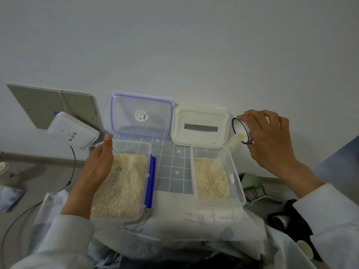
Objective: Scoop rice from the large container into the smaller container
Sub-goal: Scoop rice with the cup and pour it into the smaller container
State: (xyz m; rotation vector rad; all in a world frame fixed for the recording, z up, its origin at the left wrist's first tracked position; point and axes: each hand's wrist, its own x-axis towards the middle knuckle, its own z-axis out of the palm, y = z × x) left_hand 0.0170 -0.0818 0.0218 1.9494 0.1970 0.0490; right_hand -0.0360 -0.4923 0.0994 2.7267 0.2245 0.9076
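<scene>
Your left hand (98, 167) rests flat, fingers straight, against the left wall of the large rice container (124, 183), hiding that edge. Farther right, your right hand (272, 140) grips a tilted blue-rimmed cup (241, 131), its body mostly covered by your fingers, and rice (223, 154) streams into the smaller container (213, 181).

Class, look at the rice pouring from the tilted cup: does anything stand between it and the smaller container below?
Nothing visible does. The right hand tips the cup and the rice stream falls straight into the open smaller container. Its lid leans against the wall behind, clear of the stream.
</scene>
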